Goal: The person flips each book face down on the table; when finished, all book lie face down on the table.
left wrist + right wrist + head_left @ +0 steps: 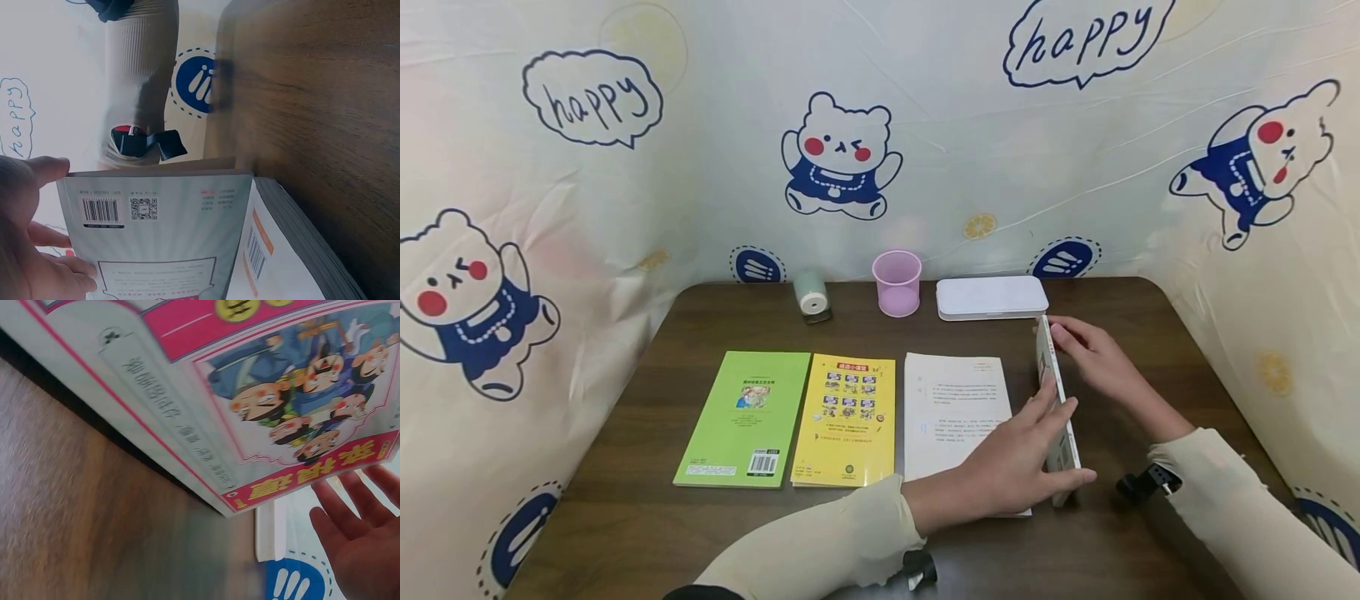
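Note:
A picture book (1051, 375) with a pale back cover stands upright on its edge at the right of the table. My left hand (1000, 467) holds it from the near left side, its thumb by the near end and its fingers at the upper edge. At the far end, my right hand (1097, 358) touches the book with loosely extended fingers. In the right wrist view the front cover (300, 394) shows cartoon figures and a pink title band. A white book (955, 400) lies flat just left of it, partly under my left forearm.
A green book (741, 425) and a yellow book (850, 417) lie flat to the left. Along the back edge stand a pale green container (811, 292), a pink cup (897, 287) and a flat white case (991, 298). A printed cloth (715, 167) hangs behind the table.

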Available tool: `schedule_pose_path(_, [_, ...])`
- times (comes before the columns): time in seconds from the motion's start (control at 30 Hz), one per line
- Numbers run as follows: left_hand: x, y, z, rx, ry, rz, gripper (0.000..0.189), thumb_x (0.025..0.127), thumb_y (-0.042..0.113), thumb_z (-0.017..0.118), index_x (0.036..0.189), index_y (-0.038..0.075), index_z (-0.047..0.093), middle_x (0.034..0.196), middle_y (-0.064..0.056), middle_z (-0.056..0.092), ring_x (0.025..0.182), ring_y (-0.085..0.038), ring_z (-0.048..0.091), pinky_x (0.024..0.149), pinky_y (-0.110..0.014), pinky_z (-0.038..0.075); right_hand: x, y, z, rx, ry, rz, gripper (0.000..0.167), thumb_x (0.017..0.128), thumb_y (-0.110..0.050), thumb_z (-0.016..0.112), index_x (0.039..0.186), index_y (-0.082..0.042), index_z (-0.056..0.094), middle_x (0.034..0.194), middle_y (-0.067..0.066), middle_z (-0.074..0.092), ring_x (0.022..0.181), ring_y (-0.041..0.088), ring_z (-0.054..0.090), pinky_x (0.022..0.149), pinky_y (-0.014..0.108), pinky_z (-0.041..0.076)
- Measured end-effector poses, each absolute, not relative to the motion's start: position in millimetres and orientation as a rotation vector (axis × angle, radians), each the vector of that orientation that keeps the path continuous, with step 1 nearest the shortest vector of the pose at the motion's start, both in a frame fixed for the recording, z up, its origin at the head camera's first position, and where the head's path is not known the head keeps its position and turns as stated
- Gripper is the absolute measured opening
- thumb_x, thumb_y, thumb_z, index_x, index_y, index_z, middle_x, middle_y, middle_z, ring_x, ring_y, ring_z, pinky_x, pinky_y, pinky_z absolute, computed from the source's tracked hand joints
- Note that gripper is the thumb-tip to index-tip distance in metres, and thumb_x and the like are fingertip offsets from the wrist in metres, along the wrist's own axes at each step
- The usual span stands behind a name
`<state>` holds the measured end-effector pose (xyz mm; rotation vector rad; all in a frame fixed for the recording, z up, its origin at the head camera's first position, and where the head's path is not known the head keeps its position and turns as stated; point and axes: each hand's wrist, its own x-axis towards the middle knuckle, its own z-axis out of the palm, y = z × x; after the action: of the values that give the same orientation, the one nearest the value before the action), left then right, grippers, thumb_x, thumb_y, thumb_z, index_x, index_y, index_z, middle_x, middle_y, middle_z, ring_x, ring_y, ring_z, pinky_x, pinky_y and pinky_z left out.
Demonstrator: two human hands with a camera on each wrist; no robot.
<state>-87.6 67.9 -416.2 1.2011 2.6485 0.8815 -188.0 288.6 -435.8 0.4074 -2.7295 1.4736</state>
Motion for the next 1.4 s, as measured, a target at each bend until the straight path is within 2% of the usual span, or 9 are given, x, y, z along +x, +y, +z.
schedule_pose_path(0.07, [-87, 68, -415, 1.198, 2.651, 0.865, 0.080, 0.101, 0.057, 0.057, 0.163, 0.012, 0.032, 0.173, -0.011, 0.009, 0.154, -0.016, 0.024, 0.116, -0.023, 0.035, -187, 287, -434, 0.420, -2.695, 1.536, 0.048, 0.113, -0.030, 0.042, 0.148, 0.002, 0.052, 0.144, 0.025, 0.058, 0.121, 0.002, 0.057, 0.093, 0.009, 0.047])
schedule_pose_path(0.33, [-85, 67, -412, 1.217, 2.650, 0.844, 0.080, 0.102, 0.056, 0.056, 0.163, 0.013, 0.031, 0.173, -0.012, 0.010, 0.151, -0.018, 0.032, 0.113, -0.024, 0.041, -186, 286, -430, 0.352, -2.701, 1.619, 0.048, 0.109, -0.031, 0.052, 0.150, -0.006, 0.051, 0.144, 0.019, 0.059, 0.122, 0.017, 0.060, 0.094, 0.021, 0.053])
schedule_pose_path(0.53, [-84, 68, -415, 1.245, 2.656, 0.859, 0.084, 0.102, 0.056, 0.057, 0.164, 0.010, 0.026, 0.174, -0.011, 0.007, 0.154, -0.015, 0.025, 0.114, -0.024, 0.040, -187, 288, -430, 0.349, -2.693, 1.653, 0.048, 0.108, -0.033, 0.055, 0.148, -0.005, 0.052, 0.142, 0.013, 0.062, 0.116, 0.007, 0.060, 0.093, 0.022, 0.054])
schedule_pose_path(0.7, [-84, 70, -422, 1.267, 2.657, 0.869, 0.095, 0.100, 0.055, 0.061, 0.165, 0.005, 0.012, 0.174, -0.011, 0.002, 0.157, -0.016, 0.016, 0.119, -0.025, 0.032, -187, 289, -430, 0.338, -2.659, 1.717, 0.048, 0.108, -0.031, 0.056, 0.147, -0.004, 0.053, 0.140, 0.008, 0.062, 0.114, 0.004, 0.061, 0.090, 0.016, 0.053])
schedule_pose_path(0.8, [-83, 71, -427, 1.252, 2.653, 0.853, 0.102, 0.099, 0.055, 0.062, 0.165, 0.005, 0.003, 0.174, -0.012, -0.001, 0.157, -0.018, 0.013, 0.121, -0.027, 0.028, -187, 290, -430, 0.331, -2.644, 1.751, 0.048, 0.107, -0.031, 0.057, 0.147, -0.003, 0.052, 0.143, 0.014, 0.060, 0.115, 0.003, 0.060, 0.091, 0.015, 0.052])
schedule_pose_path(0.9, [-83, 71, -431, 1.195, 2.635, 0.834, 0.104, 0.098, 0.057, 0.061, 0.165, 0.006, -0.001, 0.174, -0.011, -0.001, 0.157, -0.018, 0.012, 0.120, -0.029, 0.032, -186, 291, -431, 0.327, -2.643, 1.753, 0.049, 0.107, -0.032, 0.057, 0.148, -0.003, 0.052, 0.146, 0.020, 0.057, 0.115, 0.002, 0.060, 0.090, 0.014, 0.052])
schedule_pose_path(1.0, [-84, 72, -436, 1.131, 2.603, 0.826, 0.104, 0.097, 0.061, 0.060, 0.166, 0.009, 0.001, 0.174, -0.009, 0.002, 0.157, -0.016, 0.015, 0.117, -0.030, 0.038, -186, 293, -431, 0.338, -2.649, 1.737, 0.051, 0.108, -0.032, 0.056, 0.148, -0.001, 0.050, 0.147, 0.024, 0.054, 0.113, 0.004, 0.060, 0.089, 0.014, 0.053])
schedule_pose_path(1.17, [-85, 73, -445, 1.083, 2.599, 0.779, 0.104, 0.096, 0.063, 0.060, 0.166, 0.009, 0.006, 0.173, -0.012, 0.010, 0.154, -0.018, 0.025, 0.112, -0.030, 0.043, -184, 296, -430, 0.327, -2.628, 1.764, 0.049, 0.108, -0.029, 0.057, 0.147, -0.001, 0.051, 0.142, 0.011, 0.060, 0.113, 0.004, 0.060, 0.090, 0.015, 0.053])
schedule_pose_path(1.4, [-87, 74, -455, 1.060, 2.596, 0.659, 0.102, 0.097, 0.064, 0.059, 0.166, 0.006, 0.010, 0.171, -0.016, 0.017, 0.153, -0.019, 0.029, 0.124, -0.039, 0.029, -181, 299, -430, 0.305, -2.588, 1.818, 0.045, 0.107, -0.026, 0.058, 0.146, -0.004, 0.053, 0.144, 0.015, 0.058, 0.112, 0.001, 0.061, 0.091, 0.016, 0.053])
